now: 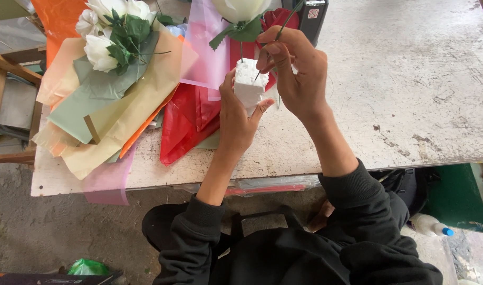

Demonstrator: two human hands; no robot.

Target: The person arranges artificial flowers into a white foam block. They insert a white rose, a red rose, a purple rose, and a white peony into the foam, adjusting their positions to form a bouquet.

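Note:
My left hand [236,119] grips a white foam block [248,84], holding it upright just above the worn white table [410,79]. Pinched in my right hand [297,68] is a thin green flower stem [285,24] whose lower end touches the top of the block. A white artificial rose with green leaves [241,13] stands on another stem stuck in the block. A dark red flower [277,17] shows behind my right hand.
At the left lies a bouquet of white roses [112,31] wrapped in beige, green and orange paper. Red wrapping sheets [191,119] and a pink sheet [207,53] lie beside the block. A dark box [311,16] sits at the table's far edge. A bottle [431,226] lies on the floor.

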